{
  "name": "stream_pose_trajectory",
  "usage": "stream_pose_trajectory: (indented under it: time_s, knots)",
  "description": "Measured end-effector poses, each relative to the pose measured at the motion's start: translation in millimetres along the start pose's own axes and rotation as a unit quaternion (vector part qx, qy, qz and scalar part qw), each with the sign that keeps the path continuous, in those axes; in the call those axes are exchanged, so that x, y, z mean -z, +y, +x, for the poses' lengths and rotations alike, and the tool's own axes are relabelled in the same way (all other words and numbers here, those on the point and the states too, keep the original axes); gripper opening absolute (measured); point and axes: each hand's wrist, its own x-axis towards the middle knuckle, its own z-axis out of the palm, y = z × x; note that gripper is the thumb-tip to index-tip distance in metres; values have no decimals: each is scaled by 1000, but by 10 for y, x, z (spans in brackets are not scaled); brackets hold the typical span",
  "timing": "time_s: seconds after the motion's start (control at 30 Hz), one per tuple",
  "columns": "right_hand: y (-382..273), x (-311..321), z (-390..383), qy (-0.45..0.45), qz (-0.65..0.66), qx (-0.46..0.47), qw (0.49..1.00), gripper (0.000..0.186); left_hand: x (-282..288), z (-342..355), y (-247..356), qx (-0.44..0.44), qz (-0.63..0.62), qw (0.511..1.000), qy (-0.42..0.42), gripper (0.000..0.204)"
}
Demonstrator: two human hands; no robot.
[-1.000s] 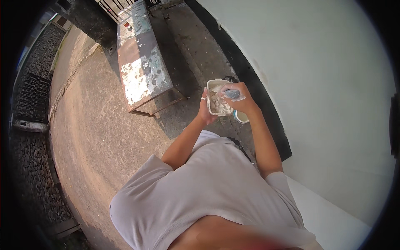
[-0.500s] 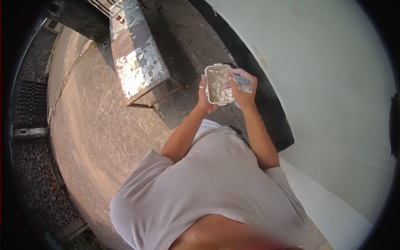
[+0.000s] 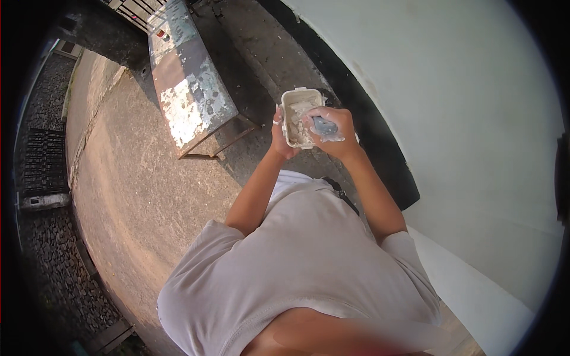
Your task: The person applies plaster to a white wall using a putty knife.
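A small off-white rectangular tub (image 3: 303, 93) is held out in front of my body, with lumpy white paste (image 3: 298, 110) inside it and smeared on its walls. My left hand (image 3: 281, 137) grips the tub from its left side and from below, and its fingers carry white smears. Over the tub's right part, my right hand (image 3: 339, 134) is closed around a grey-blue scraper (image 3: 325, 126) coated with paste. The scraper's far end points into the tub, hidden behind my fingers.
A pale wall (image 3: 463, 118) with a black band (image 3: 386, 157) along its foot rises at my right. Ahead on the left stands a long bench (image 3: 196, 98) with peeling paint, a small jar (image 3: 161, 35) on its far part. Concrete ground (image 3: 142, 178) stretches left toward a dark grate (image 3: 44, 159).
Both hands and the tub have shifted slightly left in view. My right hand has turned over the tub, so more of the scraper's flat side shows.
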Motion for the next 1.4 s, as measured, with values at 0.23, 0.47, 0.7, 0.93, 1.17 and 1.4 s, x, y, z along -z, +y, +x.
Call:
stream_pose_trajectory:
  time_s: [0.23,0.47,0.7,0.93,1.17,1.4]
  knots:
    - [22,-92,78,55,-11,38,998,26,60,-39,-101,23,-4,1000,10,86]
    - [101,-13,354,17,-39,63,997,13,106,-80,-79,27,58,998,27,86]
    - [-34,27,787,-3,64,-194,979,29,103,2,-192,50,19,998,26,87]
    - [16,10,682,-21,60,-172,983,26,197,-37,-251,15,14,1000,21,88]
    - [81,282,698,-184,22,-125,975,22,289,-73,-246,75,52,995,44,87]
    - [194,148,427,-112,7,-83,990,19,319,-49,-384,36,7,999,24,85]
